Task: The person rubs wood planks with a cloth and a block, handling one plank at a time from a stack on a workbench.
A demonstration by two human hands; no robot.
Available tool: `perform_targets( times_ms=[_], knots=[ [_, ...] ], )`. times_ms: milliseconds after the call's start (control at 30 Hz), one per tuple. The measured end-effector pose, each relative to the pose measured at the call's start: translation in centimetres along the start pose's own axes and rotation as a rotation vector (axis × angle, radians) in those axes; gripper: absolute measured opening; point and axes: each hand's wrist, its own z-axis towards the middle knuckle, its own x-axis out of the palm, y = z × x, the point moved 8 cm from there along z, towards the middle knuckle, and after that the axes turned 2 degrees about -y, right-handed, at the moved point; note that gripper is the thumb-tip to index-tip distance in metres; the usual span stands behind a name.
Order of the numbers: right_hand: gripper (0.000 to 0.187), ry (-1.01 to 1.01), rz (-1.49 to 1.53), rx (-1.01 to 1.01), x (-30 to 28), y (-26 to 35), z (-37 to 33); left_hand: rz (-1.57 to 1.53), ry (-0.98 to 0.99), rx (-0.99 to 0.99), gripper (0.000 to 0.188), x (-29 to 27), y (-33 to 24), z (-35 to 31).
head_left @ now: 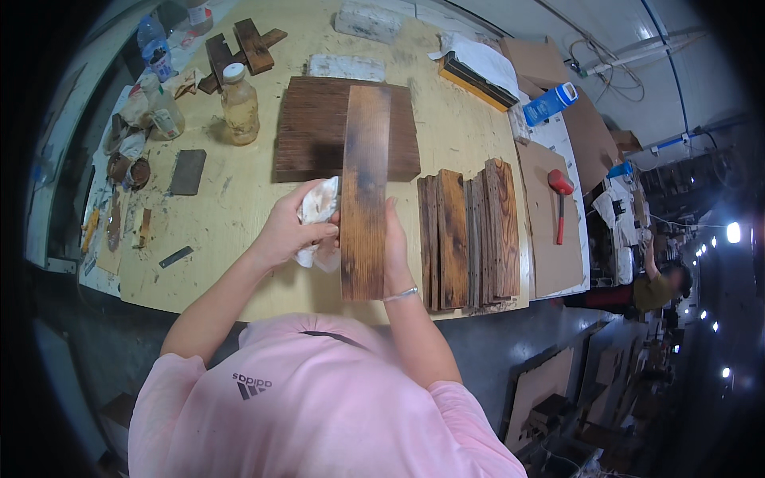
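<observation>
A long wooden board (366,191), brown with dark scorched-looking patches, is held up in front of me. My right hand (396,251) grips its right edge, its fingers mostly hidden behind the wood. Close to the left edge, my left hand (283,227) is closed on a crumpled white cloth (320,201) with brownish stains. Some left fingertips disappear behind the board, so I cannot tell whether they touch it. Beyond the board lies a stack of dark brown planks (315,131). To the right, several similar boards (453,239) sit side by side in a row.
On the left of the worktable (239,267) are a capped jar (240,107), a dark block (188,172), a metal strip (176,256) and a plastic bottle (153,48). Right: a red mallet (561,191) on cardboard, a blue bottle (550,103). A person (657,291) is farther right.
</observation>
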Motion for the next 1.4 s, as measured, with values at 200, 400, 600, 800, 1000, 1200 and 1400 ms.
perform_targets(
  times_ms=[200, 400, 600, 800, 1000, 1200, 1400],
  knots=[
    [0.075, -0.027, -0.038, -0.212, 0.1, 1.8, 1.1, 1.182, -0.244, 0.767, 0.026, 0.3, -3.5, -2.9],
    [0.074, -0.022, -0.036, -0.297, 2.0, 2.1, 2.0, 0.079, 0.059, -0.197, 0.019, 0.3, 3.2, -4.0],
    [0.076, -0.084, -0.121, -0.229, 2.8, 0.7, 3.3, -0.085, -0.003, -0.247, 0.027, -1.6, 4.9, -4.9],
    [0.073, -0.182, 0.000, -0.022, 2.3, -2.2, 5.0, -0.109, -0.076, -0.244, 0.031, -3.2, 4.1, -5.8],
    [0.075, -0.107, 0.004, -0.009, -0.6, -2.3, 5.4, 0.083, -0.251, -0.121, 0.019, -10.4, 2.3, -9.5],
    [0.066, -0.026, 0.062, -0.006, 1.3, -1.1, 4.1, 0.680, -1.153, 0.162, 0.019, -34.0, -2.6, -19.3],
    [0.070, 0.021, 0.039, 0.046, 3.3, -2.3, 4.7, 1.272, -1.289, -0.079, 0.032, -37.2, -4.0, -22.0]
  ],
)
